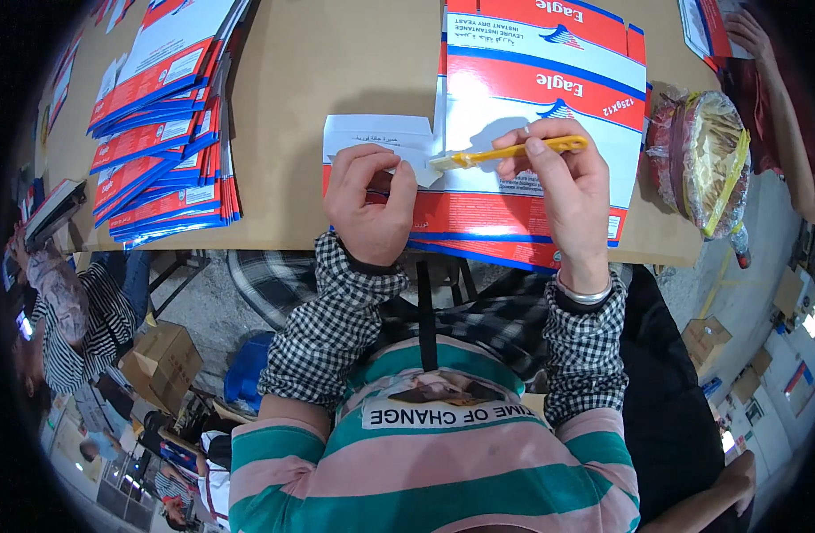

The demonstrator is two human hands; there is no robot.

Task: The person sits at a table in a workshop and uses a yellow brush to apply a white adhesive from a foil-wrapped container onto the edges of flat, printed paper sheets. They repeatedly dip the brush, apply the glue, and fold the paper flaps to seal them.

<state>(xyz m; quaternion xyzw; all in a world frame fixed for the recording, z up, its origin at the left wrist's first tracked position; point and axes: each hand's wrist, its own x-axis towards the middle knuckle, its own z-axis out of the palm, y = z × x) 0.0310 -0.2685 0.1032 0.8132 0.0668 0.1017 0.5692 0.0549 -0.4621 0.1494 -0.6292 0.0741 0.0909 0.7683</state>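
Note:
A flat-bladed brush with a yellow handle (484, 157) is pinched in my right hand (567, 191). Its pale bristles rest at the edge of a flat printed carton (487, 107), red, white and blue, that lies before me on the table. The fingers of my left hand (369, 204) are curled down on a carton flap (363, 125), whose white face shows above the knuckles, just left of the brush tip. More carton edges show beneath the top one near the table's front edge.
Stacked flat cartons (168, 133) lean in overlapping layers on the table's left. At the right front edge stands a plastic-wrapped round container (678, 169) with a yellow strip. Another person's arm (785, 124) reaches in at the far right. Cardboard boxes (162, 360) sit on the floor.

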